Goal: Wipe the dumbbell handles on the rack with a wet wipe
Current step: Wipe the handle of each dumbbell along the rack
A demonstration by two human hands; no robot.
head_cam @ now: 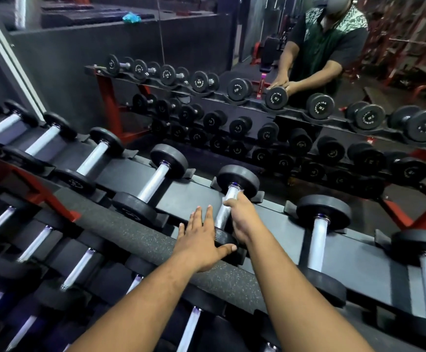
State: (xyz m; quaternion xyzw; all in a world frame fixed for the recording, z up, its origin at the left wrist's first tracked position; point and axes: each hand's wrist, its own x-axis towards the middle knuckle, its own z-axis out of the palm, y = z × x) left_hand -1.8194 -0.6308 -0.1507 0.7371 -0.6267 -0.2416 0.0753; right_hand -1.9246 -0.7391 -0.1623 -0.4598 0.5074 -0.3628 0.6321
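Note:
A black dumbbell with a knurled chrome handle (pixel 222 215) lies on the top tier of the rack (pixel 189 196), in the middle of the view. My right hand (pixel 243 219) is closed around the far part of that handle. A pale bit of wet wipe (pixel 233 195) shows past my fingers, close to the far weight head (pixel 238 177). My left hand (pixel 199 237) rests flat with fingers spread against the near weight head (pixel 223 239), thumb on its rim, holding nothing.
More dumbbells lie in a row on the same tier, one to the left (pixel 153 181) and one to the right (pixel 319 232). A speckled padded bar (pixel 135 235) runs along the front edge. Lower tiers hold several more handles (pixel 79 268). A wall mirror (pixel 206 47) behind reflects the rack and me.

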